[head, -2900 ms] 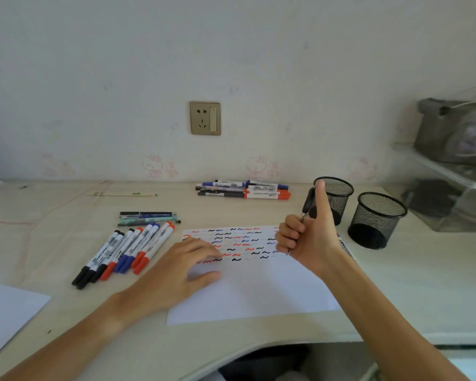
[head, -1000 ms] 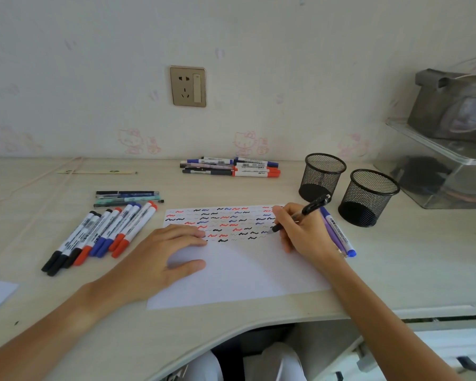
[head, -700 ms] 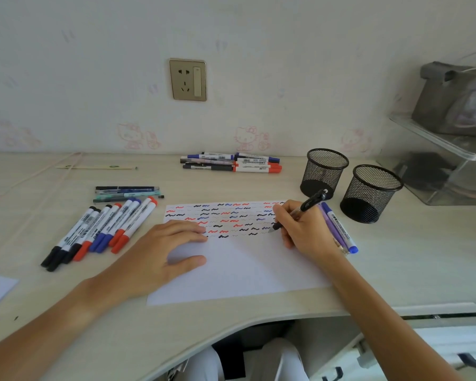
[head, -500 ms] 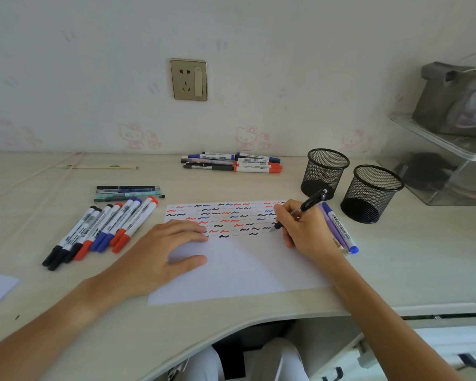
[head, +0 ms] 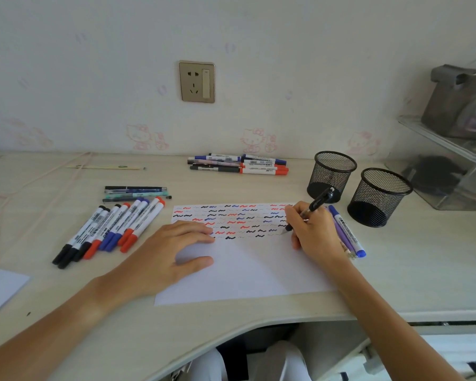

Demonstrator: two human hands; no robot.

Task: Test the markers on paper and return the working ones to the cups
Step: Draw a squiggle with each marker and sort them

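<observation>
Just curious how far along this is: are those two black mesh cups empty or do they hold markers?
Empty: through both mesh cups only dark bottoms show, no markers.

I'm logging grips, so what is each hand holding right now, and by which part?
The right hand pinches a black pen low on its barrel, near the tip. The left hand holds nothing; it rests flat on the paper.

Marker labels (head: 116,222) too small to read; purple pen (head: 341,236) partly hidden behind right hand (head: 312,232).
</observation>
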